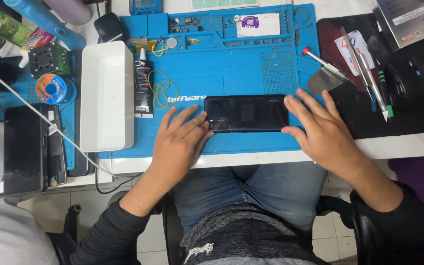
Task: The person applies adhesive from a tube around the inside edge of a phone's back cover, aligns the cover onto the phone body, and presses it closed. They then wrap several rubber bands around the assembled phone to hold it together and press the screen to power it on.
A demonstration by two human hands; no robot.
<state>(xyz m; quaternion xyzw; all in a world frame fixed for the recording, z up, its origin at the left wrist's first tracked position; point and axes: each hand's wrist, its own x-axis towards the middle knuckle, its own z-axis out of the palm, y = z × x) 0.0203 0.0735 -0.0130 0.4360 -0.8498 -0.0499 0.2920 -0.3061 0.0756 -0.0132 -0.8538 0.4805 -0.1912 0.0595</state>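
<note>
A black phone (246,113) lies flat and lengthwise, back side up, on a blue work mat (231,68). My left hand (180,140) rests on the mat with its fingertips touching the phone's left end. My right hand (320,130) lies at the phone's right end, thumb against the lower right corner, fingers spread over the mat's edge. Neither hand lifts the phone.
A white rectangular tray (107,95) stands left of the mat, a black glue tube (143,88) and yellow rubber bands (160,88) beside it. Screwdriver (325,64), tweezers and picks lie on a dark pad (393,118) at right. Dark devices (30,147) sit at the far left.
</note>
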